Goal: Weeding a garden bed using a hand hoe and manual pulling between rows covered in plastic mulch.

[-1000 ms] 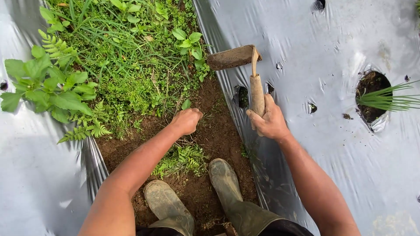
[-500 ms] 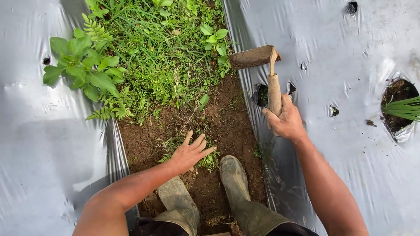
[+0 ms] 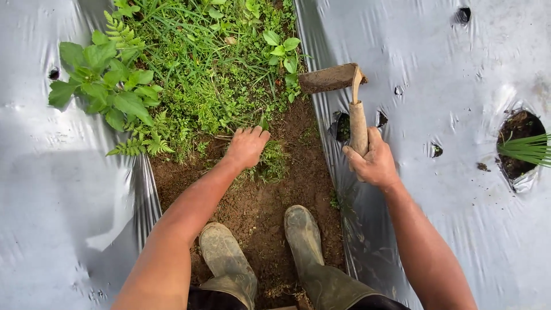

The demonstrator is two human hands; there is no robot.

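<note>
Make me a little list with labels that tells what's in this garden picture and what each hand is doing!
Place: strip of brown soil between two sheets of shiny silver plastic mulch
Left hand: reaching into the low green weeds, fingers curled at their edge
Right hand: gripping the wooden handle of a small muddy hand hoe
Hoe blade: resting at the edge of the right plastic sheet
Feet: two muddy green rubber boots on the soil
Far right: thin green shoots growing from a hole in the plastic

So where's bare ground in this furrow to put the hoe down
Bare soil lies between the left hand and the boots. The plastic sheet beside the right hand is open too. Ahead, the weeds crowd the furrow; the right hand holds the hoe.
</note>
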